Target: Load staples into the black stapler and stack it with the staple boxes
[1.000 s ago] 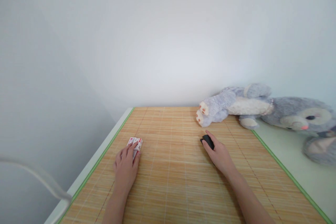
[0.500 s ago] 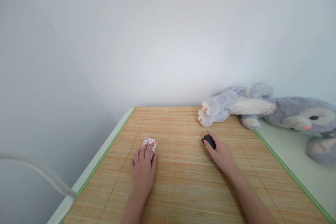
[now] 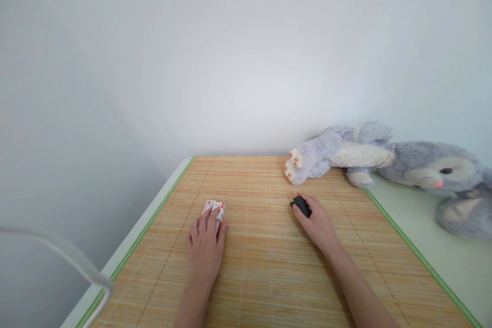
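My left hand lies over two small white boxes with red and pink print, set side by side on the bamboo mat. Its fingers rest across their tops and the thumb is at the right side; the near part of the boxes is hidden under the hand. To the right, my right hand is closed round a small black object that looks like a stapler. Its front end points away and to the left, low over the mat or on it. The palm hides its rear.
A grey and white plush toy lies along the wall at the back right, its feet on the mat. A white cable or tube curves up at the lower left. The pale table edge shows beyond the mat's green border.
The whole view has shifted slightly, so mat, toy and hands sit a little further left. Both hands keep their hold, with little movement relative to the mat.
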The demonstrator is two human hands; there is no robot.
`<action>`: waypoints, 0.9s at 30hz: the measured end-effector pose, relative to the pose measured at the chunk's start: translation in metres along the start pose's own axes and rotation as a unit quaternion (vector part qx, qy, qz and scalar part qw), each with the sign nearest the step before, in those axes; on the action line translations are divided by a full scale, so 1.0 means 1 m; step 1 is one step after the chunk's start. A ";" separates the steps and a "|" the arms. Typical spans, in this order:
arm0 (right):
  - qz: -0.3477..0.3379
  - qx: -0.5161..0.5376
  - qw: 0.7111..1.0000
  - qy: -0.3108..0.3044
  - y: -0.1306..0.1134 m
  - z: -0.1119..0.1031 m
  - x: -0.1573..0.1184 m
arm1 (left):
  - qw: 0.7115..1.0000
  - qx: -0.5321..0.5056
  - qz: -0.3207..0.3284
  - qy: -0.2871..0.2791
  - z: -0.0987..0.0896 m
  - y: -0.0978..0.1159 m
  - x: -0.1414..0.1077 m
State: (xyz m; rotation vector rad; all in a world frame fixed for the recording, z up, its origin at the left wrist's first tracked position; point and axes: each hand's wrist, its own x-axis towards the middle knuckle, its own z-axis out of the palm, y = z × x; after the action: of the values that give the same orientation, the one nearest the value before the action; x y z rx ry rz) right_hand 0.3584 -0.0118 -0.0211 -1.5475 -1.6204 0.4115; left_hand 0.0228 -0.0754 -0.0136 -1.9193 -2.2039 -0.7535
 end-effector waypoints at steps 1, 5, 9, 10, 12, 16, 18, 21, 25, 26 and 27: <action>0.003 0.004 1.000 0.006 -0.003 0.003 -0.001 | 1.000 0.000 0.000 0.000 0.000 0.000 0.000; 0.046 0.072 0.996 0.001 -0.028 0.029 -0.013 | 1.000 -0.003 -0.009 -0.001 -0.001 -0.004 0.003; 0.066 0.160 0.984 -0.041 -0.063 0.068 -0.040 | 1.000 -0.015 -0.018 0.016 -0.002 -0.011 0.007; 0.046 0.172 0.982 -0.060 -0.071 0.076 -0.049 | 0.999 -0.018 -0.020 0.020 -0.002 -0.013 0.008; 0.003 0.175 0.980 -0.096 -0.088 0.086 -0.063 | 0.999 -0.028 -0.022 0.021 -0.002 -0.016 0.009; -0.055 0.156 0.975 -0.147 -0.119 0.091 -0.077 | 0.998 -0.058 -0.021 0.020 -0.001 -0.024 0.011; -0.059 0.149 0.975 -0.157 -0.133 0.093 -0.076 | 0.997 -0.067 -0.018 0.023 0.000 -0.028 0.013; -0.056 0.096 0.981 -0.162 -0.148 0.101 -0.072 | 0.997 -0.081 0.001 0.021 0.002 -0.031 0.015; -0.083 0.011 0.982 -0.167 -0.161 0.115 -0.071 | 0.995 -0.102 0.014 0.012 0.001 -0.032 0.018; -0.093 0.004 0.981 -0.170 -0.163 0.117 -0.072 | 0.995 -0.103 0.007 0.012 0.001 -0.032 0.018; -0.102 0.000 0.980 -0.173 -0.165 0.119 -0.073 | 0.995 -0.103 -0.002 0.013 0.000 -0.032 0.018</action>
State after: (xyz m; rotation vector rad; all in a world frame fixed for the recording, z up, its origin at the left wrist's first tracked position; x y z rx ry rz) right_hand 0.1530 -0.0742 0.0036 -1.3434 -2.0250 0.5924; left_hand -0.0114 -0.0614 -0.0159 -1.9821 -2.1919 -1.0385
